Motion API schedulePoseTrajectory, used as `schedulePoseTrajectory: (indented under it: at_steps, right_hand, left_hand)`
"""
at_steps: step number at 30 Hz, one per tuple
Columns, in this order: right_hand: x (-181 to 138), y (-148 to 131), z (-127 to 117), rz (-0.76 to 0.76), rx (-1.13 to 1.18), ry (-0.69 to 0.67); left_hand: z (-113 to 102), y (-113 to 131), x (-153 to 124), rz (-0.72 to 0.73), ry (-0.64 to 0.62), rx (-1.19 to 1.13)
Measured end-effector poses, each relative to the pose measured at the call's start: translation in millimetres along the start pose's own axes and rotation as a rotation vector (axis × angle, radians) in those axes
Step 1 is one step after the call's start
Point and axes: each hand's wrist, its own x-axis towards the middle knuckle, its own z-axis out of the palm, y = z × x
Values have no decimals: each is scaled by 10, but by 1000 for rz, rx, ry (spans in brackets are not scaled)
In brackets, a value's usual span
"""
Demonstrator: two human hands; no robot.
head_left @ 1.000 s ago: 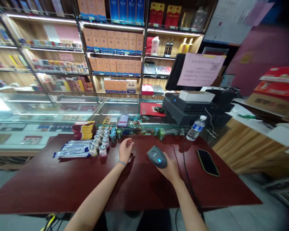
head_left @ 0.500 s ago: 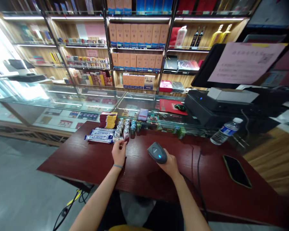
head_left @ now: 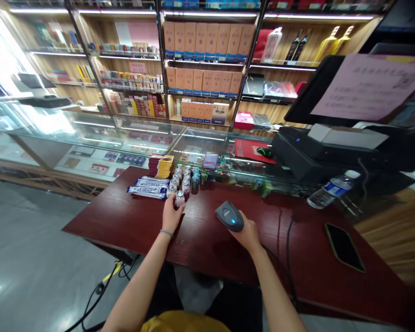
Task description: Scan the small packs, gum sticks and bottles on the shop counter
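Note:
My right hand (head_left: 248,233) grips a dark handheld barcode scanner (head_left: 230,215) with a blue light, held above the dark red table (head_left: 207,240); its cable (head_left: 280,240) trails to the right. My left hand (head_left: 172,213) is closed around a small clear jar with a pale lid (head_left: 179,198), the nearest one of a cluster of several small jars and cans (head_left: 186,177). Blue-and-white wrapped bars (head_left: 147,186) and a stack of red-and-yellow packets (head_left: 161,165) lie just left of the cluster.
A black phone (head_left: 345,252) lies on the table's right side, a water bottle (head_left: 334,189) on its side beyond it. A register with printer and monitor (head_left: 335,147) stands at the right. Glass counters (head_left: 124,143) and stocked shelves (head_left: 200,55) fill the back.
My left hand moved left and forward from open table to the jars and closed on the nearest one. The scanner stayed in my right hand; the view shifted left.

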Motion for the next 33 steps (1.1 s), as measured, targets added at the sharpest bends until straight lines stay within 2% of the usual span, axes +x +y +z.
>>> schedulePoseTrajectory:
  at_steps: [5,9,14,19,22,25,30,33]
  right_hand:
    - [0,-15,2,-1,-28,-12]
    - [4,-28,-7,29,-25,-26]
    - [-4,-39,-4,46,-55,-21]
    - [-14,-24,9,28,-81,-19]
    - [-15,-10,-5,30,-56,-12]
    - [-19,-3,-41,54,-15,14]
    - [-45,14,-118,74,32,22]
    - [-66,28,-177,73,28,13]
  left_hand:
    - [0,54,-20,-3,-15,39]
    - [-17,109,-55,25,-84,70]
    - [-1,87,-57,38,-103,1]
    - [64,125,-53,-80,-166,-218]
    - [112,287,-15,-112,-159,-329]
    - [185,501,43,-139,-241,-481]
    - [403,734,115,-445,-363,-951]
    - [539,765,161,-548,-437,-1082]
